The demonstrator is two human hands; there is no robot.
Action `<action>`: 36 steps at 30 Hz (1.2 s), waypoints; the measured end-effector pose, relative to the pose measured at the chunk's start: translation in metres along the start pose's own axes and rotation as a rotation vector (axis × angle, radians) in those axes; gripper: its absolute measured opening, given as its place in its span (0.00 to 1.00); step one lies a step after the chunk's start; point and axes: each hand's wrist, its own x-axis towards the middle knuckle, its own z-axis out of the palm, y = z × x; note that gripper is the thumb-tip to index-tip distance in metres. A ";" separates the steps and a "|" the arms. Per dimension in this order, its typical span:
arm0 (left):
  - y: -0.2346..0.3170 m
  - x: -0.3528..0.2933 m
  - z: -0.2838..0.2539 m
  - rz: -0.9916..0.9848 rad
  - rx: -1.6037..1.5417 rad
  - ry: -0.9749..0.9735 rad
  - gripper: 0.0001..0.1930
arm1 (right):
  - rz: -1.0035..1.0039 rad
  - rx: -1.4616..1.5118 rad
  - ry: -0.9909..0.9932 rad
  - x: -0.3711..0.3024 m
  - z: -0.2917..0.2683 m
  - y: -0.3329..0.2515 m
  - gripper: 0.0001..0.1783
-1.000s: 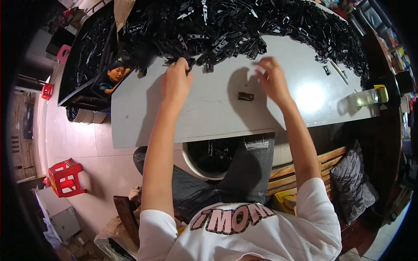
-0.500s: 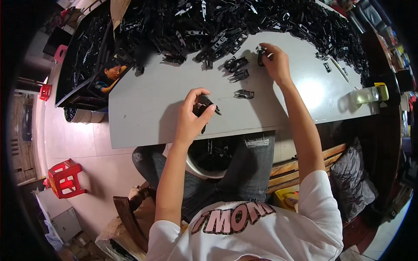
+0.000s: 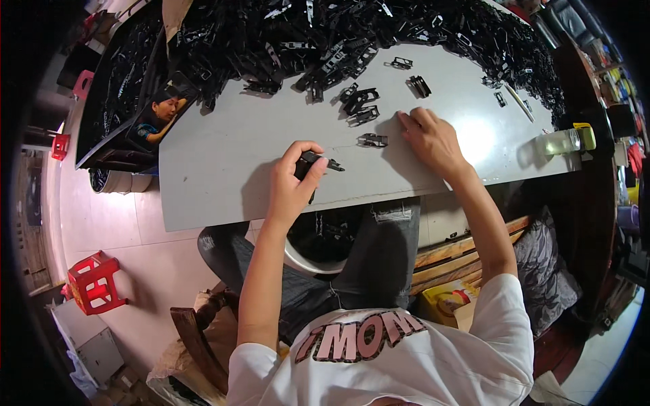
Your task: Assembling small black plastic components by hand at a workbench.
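Observation:
My left hand (image 3: 291,177) is closed around a small black clip-like part (image 3: 309,160), whose slim prongs stick out past the fingertips. It hovers over the table's near edge. My right hand (image 3: 433,139) is over the grey table (image 3: 230,169), fingers stretched out and apart, with nothing visible in them; its palm side is hidden. Beyond it lies a black slotted part (image 3: 420,86), and farther off another black part (image 3: 401,63). Between my hands rests a single black part (image 3: 373,140). Several more black parts (image 3: 361,101) lie in a loose group behind it.
A large heap of black parts (image 3: 420,27) covers the far side. A lit screen (image 3: 161,115) leans at left. At right stand a jar of pale liquid (image 3: 560,142) and a thin stick (image 3: 520,103). A tub (image 3: 298,260) sits between my knees; a red stool (image 3: 95,283) stands left.
My right hand has drawn back toward me from the far parts, and its fingers have straightened. Two black parts there now show uncovered. My left hand still grips its part.

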 end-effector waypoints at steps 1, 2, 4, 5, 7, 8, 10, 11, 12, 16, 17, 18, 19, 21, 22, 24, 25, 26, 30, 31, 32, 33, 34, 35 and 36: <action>-0.001 0.000 0.000 0.014 0.006 0.017 0.06 | -0.006 0.003 0.000 -0.001 -0.003 -0.006 0.16; -0.002 0.000 0.000 0.028 0.013 0.034 0.05 | -0.013 0.006 0.000 -0.004 -0.006 -0.011 0.16; -0.002 -0.003 -0.002 0.022 0.012 0.029 0.06 | 0.084 0.125 0.021 -0.015 -0.014 -0.015 0.16; -0.002 -0.004 -0.003 0.016 0.013 0.027 0.07 | 0.178 0.248 0.044 -0.019 -0.016 -0.016 0.17; 0.000 -0.004 -0.003 0.032 0.023 0.009 0.08 | 0.354 0.303 0.111 -0.021 -0.020 -0.017 0.16; 0.001 -0.005 -0.003 0.047 0.033 -0.010 0.09 | 0.530 0.357 0.179 -0.023 -0.021 -0.018 0.16; 0.006 -0.004 -0.001 0.023 0.039 -0.020 0.09 | 0.602 0.289 0.116 -0.016 -0.014 -0.021 0.16; 0.007 -0.004 0.000 0.001 0.045 -0.031 0.09 | 0.674 0.218 0.055 -0.014 -0.008 -0.021 0.16; 0.007 -0.004 0.001 0.002 0.045 -0.035 0.09 | 0.604 0.223 0.075 -0.015 0.002 -0.017 0.17; 0.002 -0.006 -0.001 0.029 0.098 -0.049 0.12 | 0.391 0.541 -0.004 0.004 -0.009 -0.040 0.19; 0.002 -0.006 -0.002 0.023 0.117 -0.070 0.13 | 0.388 0.544 -0.005 0.008 -0.010 -0.047 0.19; 0.002 -0.006 -0.002 0.021 0.118 -0.068 0.13 | 0.315 0.506 -0.001 0.011 -0.011 -0.052 0.18; 0.001 -0.005 -0.002 0.042 0.136 -0.081 0.13 | 0.243 0.466 0.003 0.012 -0.011 -0.055 0.18; 0.001 -0.004 -0.003 0.062 0.155 -0.094 0.14 | 0.202 0.449 0.020 0.015 -0.008 -0.056 0.17; 0.002 -0.004 -0.003 0.046 0.178 -0.105 0.13 | 0.178 0.421 0.016 0.016 -0.006 -0.055 0.17; 0.004 -0.003 -0.003 0.029 0.202 -0.115 0.13 | 0.151 0.394 0.013 0.017 -0.002 -0.055 0.17; 0.005 -0.003 -0.003 0.020 0.208 -0.107 0.13 | 0.142 0.352 -0.001 0.016 0.001 -0.056 0.17; 0.006 -0.003 -0.002 0.010 0.214 -0.100 0.13 | 0.133 0.311 -0.015 0.017 0.003 -0.057 0.18; 0.008 -0.001 0.000 0.008 0.240 -0.095 0.13 | 0.160 0.284 -0.078 0.020 0.001 -0.064 0.18; 0.008 0.000 0.000 0.025 0.264 -0.090 0.13 | 0.191 0.472 -0.111 0.022 -0.006 -0.070 0.18; 0.008 -0.002 0.000 0.035 0.290 -0.082 0.14 | 0.219 0.667 -0.148 0.023 -0.013 -0.077 0.17; 0.006 -0.002 0.000 0.030 0.294 -0.076 0.14 | 0.214 0.673 -0.150 0.025 -0.016 -0.082 0.17; 0.003 0.000 0.000 0.119 0.306 -0.055 0.14 | 0.171 0.690 -0.141 0.027 -0.020 -0.087 0.17; 0.001 0.001 0.000 0.208 0.318 -0.034 0.14 | 0.128 0.707 -0.132 0.029 -0.021 -0.092 0.16; 0.000 -0.001 0.000 0.206 0.320 -0.034 0.14 | 0.119 0.690 -0.127 0.029 -0.019 -0.095 0.16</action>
